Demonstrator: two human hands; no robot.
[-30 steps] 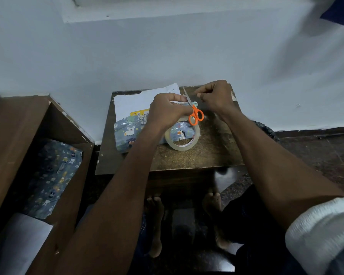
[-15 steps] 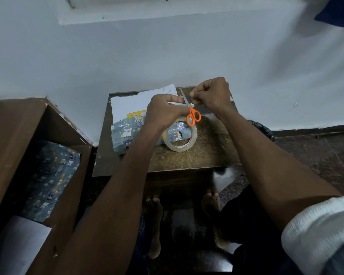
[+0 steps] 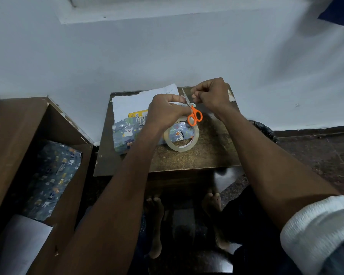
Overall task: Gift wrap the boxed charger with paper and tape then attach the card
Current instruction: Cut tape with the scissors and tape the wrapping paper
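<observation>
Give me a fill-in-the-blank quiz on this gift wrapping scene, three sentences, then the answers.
1. The scissors have ____ handles.
2. The tape roll lies partly on the wrapped ____, on the table.
3. The scissors hang from the ____ hand, blades pointing up toward the other hand.

Answers: orange; box; left

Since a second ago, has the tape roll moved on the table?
No. The tape roll lies in the same spot, overlapping the wrapped box's right end; only the camera shifted.
</observation>
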